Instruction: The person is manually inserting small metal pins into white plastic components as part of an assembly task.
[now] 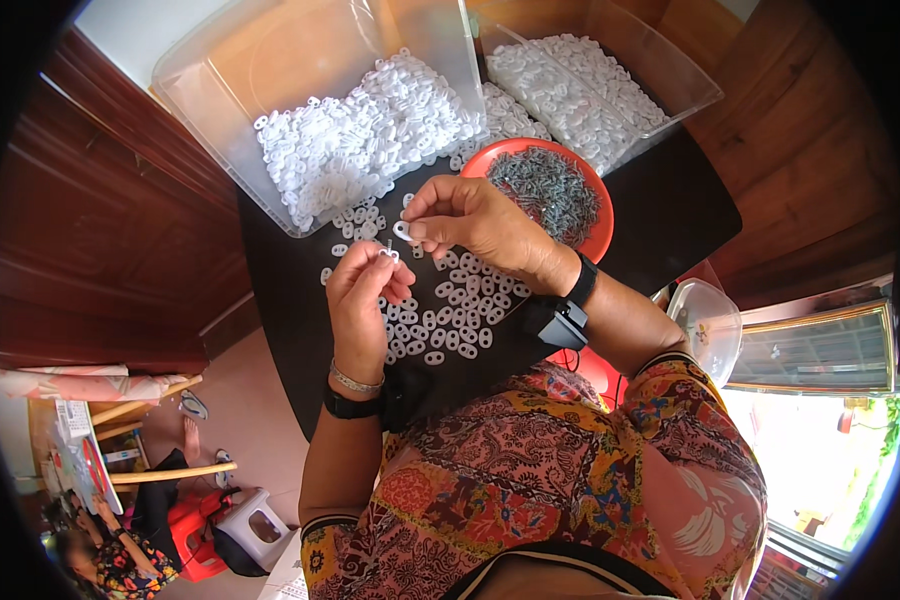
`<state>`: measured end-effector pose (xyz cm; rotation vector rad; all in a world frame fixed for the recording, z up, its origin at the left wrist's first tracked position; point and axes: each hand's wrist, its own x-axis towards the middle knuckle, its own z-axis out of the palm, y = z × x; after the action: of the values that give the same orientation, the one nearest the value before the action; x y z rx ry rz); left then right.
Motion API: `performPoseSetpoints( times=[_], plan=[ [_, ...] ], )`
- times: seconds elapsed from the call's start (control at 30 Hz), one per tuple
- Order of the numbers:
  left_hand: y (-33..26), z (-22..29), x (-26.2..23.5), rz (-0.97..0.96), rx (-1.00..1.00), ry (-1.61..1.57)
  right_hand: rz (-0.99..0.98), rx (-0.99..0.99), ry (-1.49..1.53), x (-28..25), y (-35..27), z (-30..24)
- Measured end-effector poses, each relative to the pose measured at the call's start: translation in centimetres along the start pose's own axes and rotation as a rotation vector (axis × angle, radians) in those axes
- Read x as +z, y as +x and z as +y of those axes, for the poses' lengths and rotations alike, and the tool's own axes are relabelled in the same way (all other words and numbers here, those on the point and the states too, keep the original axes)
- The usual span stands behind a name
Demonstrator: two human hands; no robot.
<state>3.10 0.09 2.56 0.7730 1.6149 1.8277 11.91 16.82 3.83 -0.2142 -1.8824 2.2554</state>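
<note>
Over the dark table (280, 310), my left hand (358, 305) pinches a small white plastic piece (390, 255) between thumb and fingertips. A thin metal pin or screw (390, 243) seems to stand up from it, too small to make out fully. Just above and to the right, my right hand (485, 228) grips a white oval two-hole plastic piece (402, 230) by its end. The two pieces are close together; whether they touch I cannot tell. Loose white two-hole pieces (460, 316) lie spread on the table below and around my hands.
A clear bin (205, 90) heaped with white pieces stands far left, another clear bin (685, 95) far right. A red bowl (600, 245) of small metal screws (540, 185) sits beyond my right wrist. At lower left, another person (120, 550) sits near stools (260, 525).
</note>
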Motion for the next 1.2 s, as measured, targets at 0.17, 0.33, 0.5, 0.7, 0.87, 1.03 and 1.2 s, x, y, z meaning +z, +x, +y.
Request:
performPoseSetpoints(
  times=[0.17, 0.33, 0.5, 0.7, 0.87, 1.03, 1.2],
  plan=[
    [-0.1, 0.3, 0.3, -0.002, -0.021, 0.023, -0.01, -0.031, 0.029, 0.2, -0.1, 0.1],
    [-0.1, 0.1, 0.2, -0.005, -0.011, -0.015, -0.012, -0.093, 0.013, 0.3, -0.1, 0.2],
    [-0.2, -0.1, 0.1, -0.009, 0.015, 0.006, 0.0, -0.098, -0.004, 0.5, -0.2, 0.1],
    [-0.1, 0.1, 0.3, -0.016, 0.014, -0.053, 0.014, -0.182, -0.143, 1.0, -0.3, 0.7],
    [0.0, 0.1, 0.2, -0.027, -0.028, -0.153, -0.088, -0.219, -0.332, 1.3, -0.7, 0.1],
    [0.4, -0.4, -0.6, -0.127, -0.064, -0.362, -0.148, -0.041, -0.257, 1.1, -0.7, -0.6],
    [0.4, -0.2, -0.4, -0.19, -0.087, -0.398, -0.154, -0.258, -0.294, 1.0, -0.6, 0.1]
  ],
)
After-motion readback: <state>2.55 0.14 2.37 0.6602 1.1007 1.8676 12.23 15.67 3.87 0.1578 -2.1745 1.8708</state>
